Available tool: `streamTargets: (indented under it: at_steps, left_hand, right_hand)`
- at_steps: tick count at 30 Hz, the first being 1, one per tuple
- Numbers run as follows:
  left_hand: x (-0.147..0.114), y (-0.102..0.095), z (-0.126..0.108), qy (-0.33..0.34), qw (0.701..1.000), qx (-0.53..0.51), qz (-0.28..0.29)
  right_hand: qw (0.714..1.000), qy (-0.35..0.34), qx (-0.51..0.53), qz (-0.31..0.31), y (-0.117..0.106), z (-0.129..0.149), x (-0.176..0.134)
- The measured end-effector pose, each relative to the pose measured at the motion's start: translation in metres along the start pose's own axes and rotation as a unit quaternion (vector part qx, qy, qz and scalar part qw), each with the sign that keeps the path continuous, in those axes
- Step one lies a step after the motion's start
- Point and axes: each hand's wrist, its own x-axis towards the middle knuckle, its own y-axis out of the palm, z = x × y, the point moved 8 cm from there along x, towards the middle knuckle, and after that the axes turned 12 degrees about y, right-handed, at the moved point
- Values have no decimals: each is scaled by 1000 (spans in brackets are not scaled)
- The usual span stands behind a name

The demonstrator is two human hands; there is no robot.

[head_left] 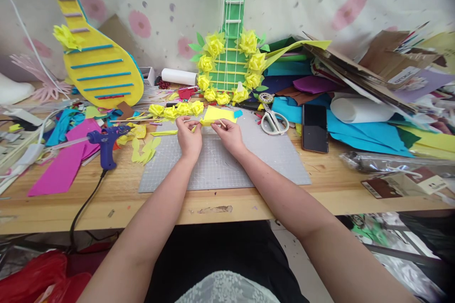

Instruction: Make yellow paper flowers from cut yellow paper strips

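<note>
My left hand (189, 138) and my right hand (230, 135) meet above the grey cutting mat (220, 170), fingers pinched. A small piece of yellow paper (205, 122) spans the gap between the fingertips, gripped from both sides; its exact shape is partly hidden. Just behind it lies a yellow paper sheet (217, 113) with a bit of blue at its right corner. Several yellow paper flowers (177, 110) sit in a row beyond my left hand. Further back, a green paper guitar (231, 67) stands upright, ringed with yellow flowers.
A blue glue gun (108, 144) stands at left, its cord hanging over the table edge. Scissors (273, 118) and a phone (314, 128) lie to the right. Behind are a yellow paper instrument (103, 64) and piled coloured paper (369, 132). Yellow scraps (145, 150) lie by the mat.
</note>
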Motion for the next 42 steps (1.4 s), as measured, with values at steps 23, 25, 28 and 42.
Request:
streamTargets:
  at_steps: [23, 25, 28, 42]
  left_hand:
    - [3, 3, 12, 3, 999, -44, -6]
    - [3, 2, 15, 1, 999, -47, -10]
    - [4, 2, 18, -6, 998, -55, -17]
    - [0, -5, -23, 100, 994, 53, 10]
  right_hand:
    - [1000, 2, -8, 0, -1, 2, -1]
    - [1000, -2, -4, 3, -1, 2, -2]
    - [1000, 4, -14, 3, -1, 2, -2]
    - [988, 39, -130, -78, -13, -8, -1]
